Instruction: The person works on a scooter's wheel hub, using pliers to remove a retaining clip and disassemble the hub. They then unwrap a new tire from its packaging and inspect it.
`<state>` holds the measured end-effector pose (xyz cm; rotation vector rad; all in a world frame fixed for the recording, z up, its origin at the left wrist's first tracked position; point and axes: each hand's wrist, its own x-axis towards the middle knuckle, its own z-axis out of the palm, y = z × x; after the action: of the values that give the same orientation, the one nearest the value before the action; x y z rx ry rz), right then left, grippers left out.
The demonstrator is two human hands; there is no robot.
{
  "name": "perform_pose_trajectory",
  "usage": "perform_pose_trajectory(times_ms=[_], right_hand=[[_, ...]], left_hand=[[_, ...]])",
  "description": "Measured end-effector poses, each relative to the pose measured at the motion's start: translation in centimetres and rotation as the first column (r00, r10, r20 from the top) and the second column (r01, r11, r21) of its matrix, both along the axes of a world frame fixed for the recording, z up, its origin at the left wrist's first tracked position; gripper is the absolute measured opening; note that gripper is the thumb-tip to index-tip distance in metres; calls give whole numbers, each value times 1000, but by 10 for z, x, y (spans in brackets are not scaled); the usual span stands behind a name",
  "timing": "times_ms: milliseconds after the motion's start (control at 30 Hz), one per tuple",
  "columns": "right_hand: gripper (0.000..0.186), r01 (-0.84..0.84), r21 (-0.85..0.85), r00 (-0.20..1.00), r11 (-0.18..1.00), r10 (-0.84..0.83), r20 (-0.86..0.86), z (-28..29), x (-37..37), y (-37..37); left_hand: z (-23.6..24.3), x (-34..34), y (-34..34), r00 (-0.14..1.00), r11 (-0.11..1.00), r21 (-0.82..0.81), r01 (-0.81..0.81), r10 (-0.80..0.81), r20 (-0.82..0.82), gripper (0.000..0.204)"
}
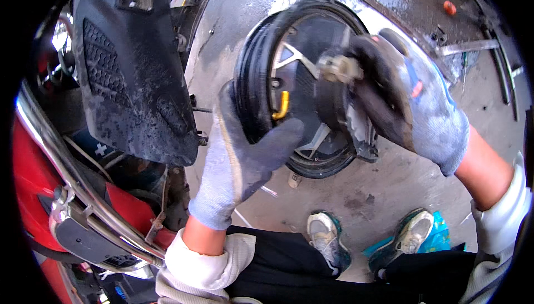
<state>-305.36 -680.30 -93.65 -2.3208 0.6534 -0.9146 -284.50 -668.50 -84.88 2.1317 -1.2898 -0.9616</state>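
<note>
The left hand (pixel 245 148) grips the wheel (pixel 303 76), likely steadying it; the right hand (pixel 409 95) curls beside a metal piece (pixel 338 69), grip unclear.

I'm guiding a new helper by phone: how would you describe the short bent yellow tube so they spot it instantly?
Find the large round black wheel in the centre. On its face, look just above the thumb of the left hand, in a grey fabric glove. The short bent yellow tube is there, its bright colour unlike the flat silver spokes nearby.
</note>
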Motion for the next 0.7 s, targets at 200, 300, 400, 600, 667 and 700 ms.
perform_pose_trajectory(times_ms=[200, 300, 400, 600, 667, 700], right_hand=[[20, 7, 309, 976, 951, 60, -207, 29, -34, 3], [21, 202, 741, 922, 641, 132, -365, 53, -44, 13], [37, 246, 969, 941, -21, -232, -245, 36, -57, 30], [61, 116, 901, 952, -417, -212, -220, 31, -32, 68], [56, 57, 894, 951, -444, -248, -183, 26, -34, 69], [49, 53, 877, 933, -477, -289, -213, 23, -33, 69]], left_hand=[[3, -22, -8, 984, 977, -166, 130, -106, 145, 74], [-3, -12, -7, 912, 936, -187, 297, -220, 346, 78], [-3, -12, -2, 879, 922, -154, 356, -275, 390, 81], [-1, -21, 22, 862, 939, 15, 344, -322, 392, 102], [2, -26, 16, 855, 941, 36, 337, -321, 407, 102], [5, -28, 12, 852, 941, 46, 334, -322, 412, 102]])
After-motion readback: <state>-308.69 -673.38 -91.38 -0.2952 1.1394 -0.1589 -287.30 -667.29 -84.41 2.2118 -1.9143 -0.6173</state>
